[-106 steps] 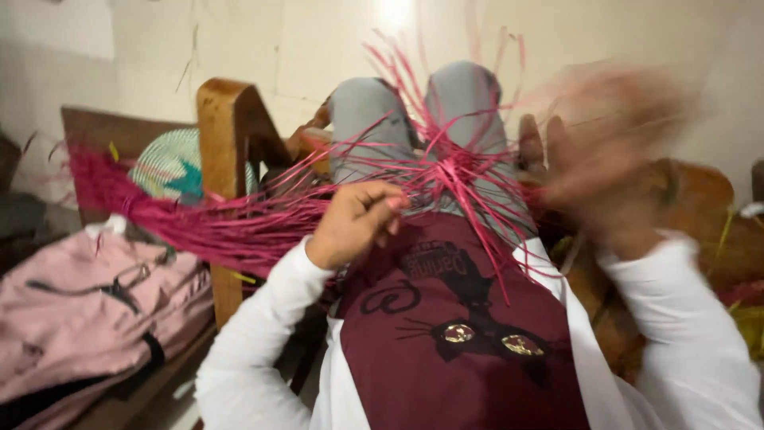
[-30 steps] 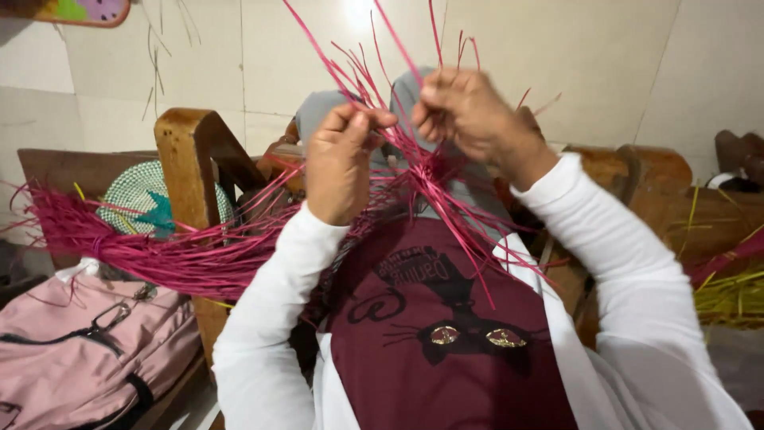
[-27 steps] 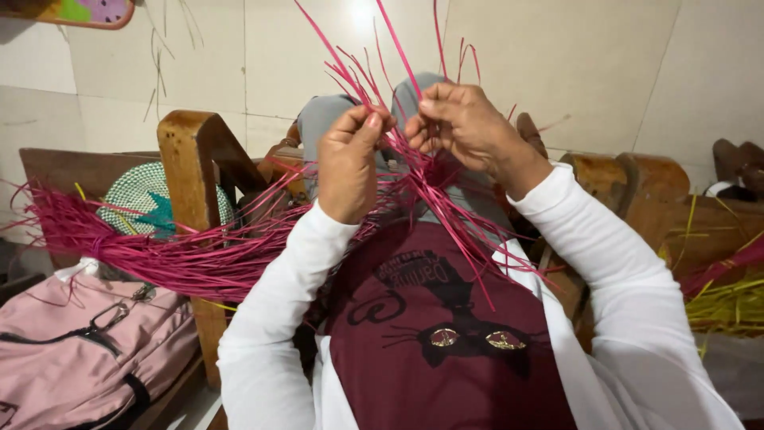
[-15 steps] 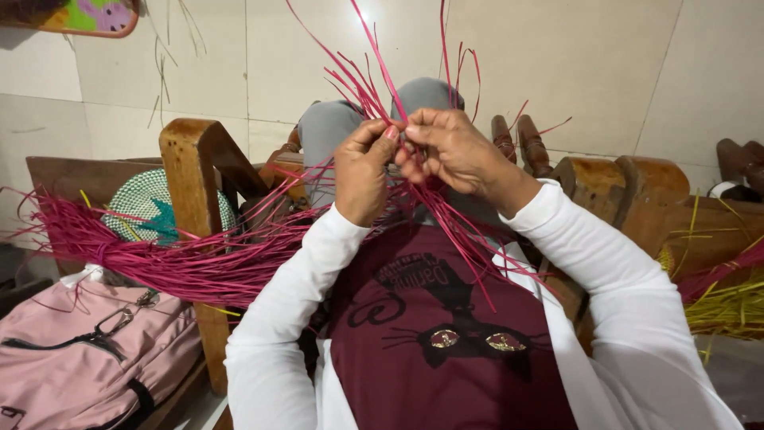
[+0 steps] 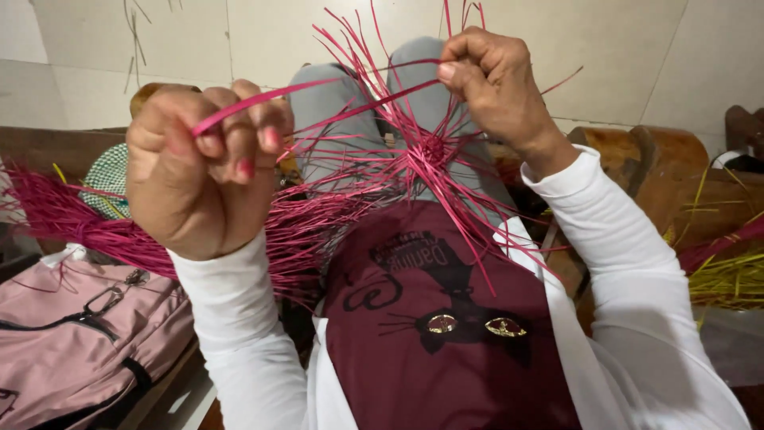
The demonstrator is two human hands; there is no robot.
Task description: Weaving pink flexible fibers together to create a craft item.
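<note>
My left hand (image 5: 203, 171) is raised close to the camera, its fingers pinching a flat pink straw strand (image 5: 263, 95) that runs right. My right hand (image 5: 489, 76) pinches pink strands higher up on the right. Between the hands, over my grey-trousered knees (image 5: 334, 111), a small woven pink knot (image 5: 432, 149) sits with many loose pink strands fanning out from it. A thick bundle of pink straw (image 5: 72, 227) lies across to the left, over the wooden bench.
A pink backpack (image 5: 72, 342) lies at lower left. A green and white woven piece (image 5: 107, 179) leans by the wooden bench. Yellow and pink straw (image 5: 728, 275) lies at right by brown wooden furniture (image 5: 629, 159). A tiled wall stands behind.
My hands were together at the woven centre; my left hand has now pulled away left and toward the camera, drawing a strand taut, while my right hand stays raised by the strands.
</note>
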